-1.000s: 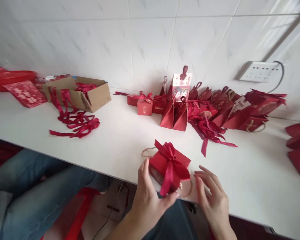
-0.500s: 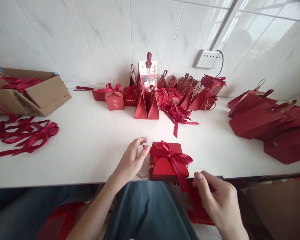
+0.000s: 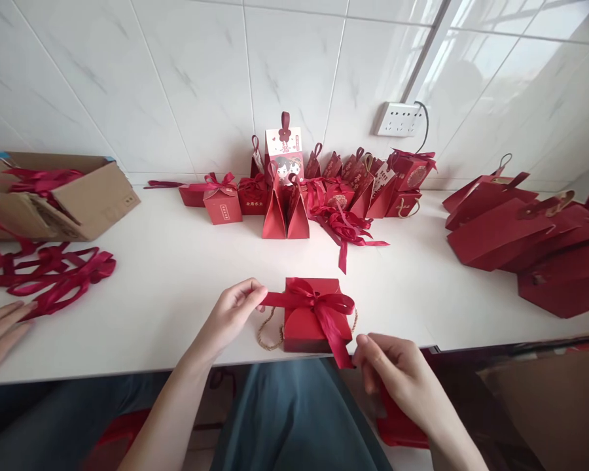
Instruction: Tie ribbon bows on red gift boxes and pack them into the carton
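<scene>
A red gift box [image 3: 302,330] lies near the table's front edge, with a dark red ribbon [image 3: 330,326] tied in a bow across its top. My left hand [image 3: 233,315] pinches one ribbon tail and draws it out to the left of the box. At the lower right, my right hand [image 3: 397,369] is closed, thumb against fingers, at the end of the other tail. Gold rope handles [image 3: 269,337] stick out at the sides of the box.
Small red gift boxes [image 3: 224,206] and a loose ribbon pile [image 3: 346,226] stand along the wall. Red gift bags [image 3: 500,229] are at right. At left are a cardboard box [image 3: 95,206], tangled ribbons [image 3: 61,278] and another person's hand [image 3: 2,333]. A power socket [image 3: 400,120] is on the wall.
My left hand has closed on the ribbon tail and pulled it left. The box now sits a little further left in view. Another person's hand has appeared at the left edge.
</scene>
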{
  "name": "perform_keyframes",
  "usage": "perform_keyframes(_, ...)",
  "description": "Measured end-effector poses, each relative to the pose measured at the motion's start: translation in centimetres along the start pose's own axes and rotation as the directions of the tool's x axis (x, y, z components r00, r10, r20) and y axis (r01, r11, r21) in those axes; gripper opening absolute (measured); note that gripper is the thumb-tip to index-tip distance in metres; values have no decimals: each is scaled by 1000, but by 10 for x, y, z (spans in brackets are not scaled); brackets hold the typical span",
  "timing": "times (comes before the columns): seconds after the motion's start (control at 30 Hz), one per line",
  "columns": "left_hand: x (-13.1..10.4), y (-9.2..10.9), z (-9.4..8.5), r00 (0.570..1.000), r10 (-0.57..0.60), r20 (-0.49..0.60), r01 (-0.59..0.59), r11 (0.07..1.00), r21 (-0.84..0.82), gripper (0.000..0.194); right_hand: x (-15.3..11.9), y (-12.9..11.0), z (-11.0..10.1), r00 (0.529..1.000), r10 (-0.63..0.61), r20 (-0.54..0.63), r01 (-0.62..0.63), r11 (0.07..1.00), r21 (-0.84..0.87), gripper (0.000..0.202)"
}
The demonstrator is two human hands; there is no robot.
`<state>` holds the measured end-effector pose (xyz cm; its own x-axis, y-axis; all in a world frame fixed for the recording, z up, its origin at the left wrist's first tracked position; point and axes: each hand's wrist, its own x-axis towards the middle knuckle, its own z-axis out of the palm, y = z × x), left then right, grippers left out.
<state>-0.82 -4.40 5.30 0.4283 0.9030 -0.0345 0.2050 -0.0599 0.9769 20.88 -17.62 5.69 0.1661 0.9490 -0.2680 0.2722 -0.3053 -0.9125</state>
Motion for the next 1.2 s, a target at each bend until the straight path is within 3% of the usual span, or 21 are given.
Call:
perform_keyframes(0.1, -1, 1, -2, 1000, -3, 8, 3, 1000, 20, 32, -6, -3, 8, 999, 27, 46, -22, 993, -115, 51)
perform_keyframes(0.23, 0, 1, 2, 999, 20, 43, -20, 1000, 2, 32, -4, -6, 20, 999, -10, 31, 12, 999, -52, 48)
perform_keyframes(0.4, 1, -3, 5, 999, 13, 51, -12, 1000, -6, 35, 5, -1, 19, 1000, 9, 19, -4, 972, -233, 50)
perform_keyframes(0.53, 0, -5, 6, 998, -1, 61, 3, 999, -32, 34, 9, 5, 22, 999, 25, 30, -26, 999, 31, 46)
perform_keyframes(0.7, -1, -6, 5, 999, -7, 53, 9, 999, -44, 34, 18, 8, 26, 998, -59, -3, 57, 956, 288, 43)
perform_keyframes(0.8, 1, -8, -5, 998, 20, -63, -28, 991, -132, 31, 27, 10, 8, 990, -68, -121, 114, 895, 431, 37)
perform_keyframes(0.87, 4, -10, -18, 984, -18, -176, -42, 943, -329, 30, 35, 11, -11, 970, -51, -236, 179, 810, 558, 35)
perform_keyframes(1.0, 7, -7, -50, 906, -242, -347, -83, 702, -707, 21, 51, 11, -50, 923, 4, -384, 281, 674, 683, 30)
perform_keyframes(1.1, 7, 3, -69, 856, -301, -420, -160, 619, -769, 10, 60, 2, -69, 880, 28, -474, 344, 650, 678, 25)
perform_keyframes(1.2, 10, 24, -76, 870, -234, -434, -224, 596, -771, 11, 68, -23, -77, 843, -99, -529, 459, 645, 611, 22)
